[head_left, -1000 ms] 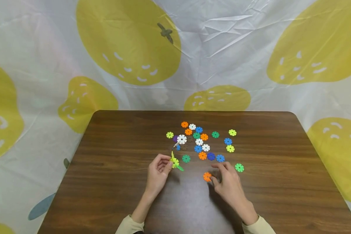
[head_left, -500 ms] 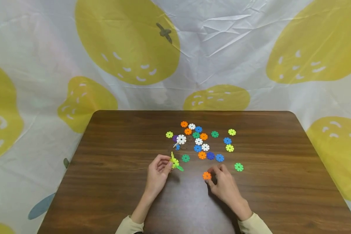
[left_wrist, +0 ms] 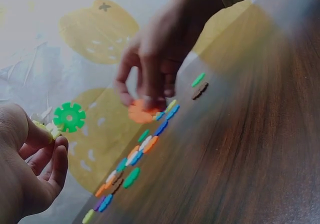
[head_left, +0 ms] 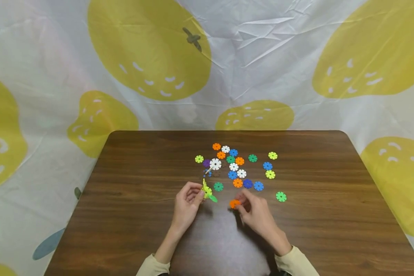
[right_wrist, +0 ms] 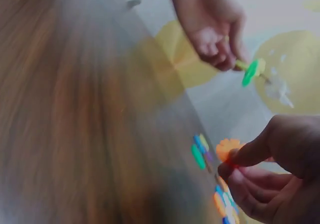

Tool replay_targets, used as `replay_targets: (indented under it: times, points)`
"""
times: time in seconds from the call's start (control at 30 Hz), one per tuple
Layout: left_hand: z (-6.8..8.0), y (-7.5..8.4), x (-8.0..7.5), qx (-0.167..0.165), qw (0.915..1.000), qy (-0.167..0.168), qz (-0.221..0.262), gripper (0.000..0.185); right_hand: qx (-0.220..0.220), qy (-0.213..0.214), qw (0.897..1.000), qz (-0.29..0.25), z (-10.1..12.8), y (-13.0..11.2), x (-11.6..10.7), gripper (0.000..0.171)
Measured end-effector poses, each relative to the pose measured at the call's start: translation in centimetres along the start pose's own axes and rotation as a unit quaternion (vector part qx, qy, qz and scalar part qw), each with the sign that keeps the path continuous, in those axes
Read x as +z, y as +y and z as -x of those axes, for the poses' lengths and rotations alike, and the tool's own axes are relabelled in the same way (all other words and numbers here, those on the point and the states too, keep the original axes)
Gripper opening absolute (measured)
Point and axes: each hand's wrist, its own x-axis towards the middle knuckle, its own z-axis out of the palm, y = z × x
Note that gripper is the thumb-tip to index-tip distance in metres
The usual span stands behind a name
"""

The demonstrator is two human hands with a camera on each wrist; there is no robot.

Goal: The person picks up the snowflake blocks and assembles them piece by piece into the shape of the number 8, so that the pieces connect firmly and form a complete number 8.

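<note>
Orange snowflake disc [head_left: 234,203] now pinched in the right hand [head_left: 257,214], lifted just off the surface [head_left: 131,214]; a second ago it lay flat further right, near the green disc [head_left: 281,196], fingers only touching it. Disc has shifted left toward the left hand [head_left: 186,205]. Right hand: thumb and forefinger clamp the disc edge, other fingers curled under, wrist angled in from the near edge. Left hand unchanged, pinching a small yellow-green disc assembly [head_left: 207,190], held upright above the surface middle. Wrist views blurred by motion. Loose disc pile [head_left: 236,166] of orange, white, blue, green and yellow pieces lies beyond both hands, toward the far edge. Nothing between the two hands.
</note>
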Motion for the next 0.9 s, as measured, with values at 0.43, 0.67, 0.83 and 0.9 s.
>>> replay_targets:
  times: [0.43, 0.67, 0.83, 0.9]
  points:
    - [-0.2, 0.1, 0.0, 0.011, 0.9999, 0.006, 0.004, 0.014, -0.074, 0.019, 0.991, -0.110, -0.8, -2.9, 0.1, 0.023]
    - [-0.1, 0.2, 0.0, 0.011, 0.9999, 0.008, 0.008, 0.014, -0.092, 0.017, 0.987, -0.130, -1.0, -3.2, 0.6, 0.019]
    - [-0.1, 0.2, -0.1, 0.012, 0.9999, 0.006, 0.008, 0.013, -0.088, 0.010, 0.988, -0.127, -1.1, -3.4, 0.7, 0.021]
    - [-0.1, 0.2, -0.1, 0.014, 0.9999, 0.001, 0.004, 0.013, -0.088, 0.006, 0.988, -0.125, -1.1, -3.4, 0.8, 0.019]
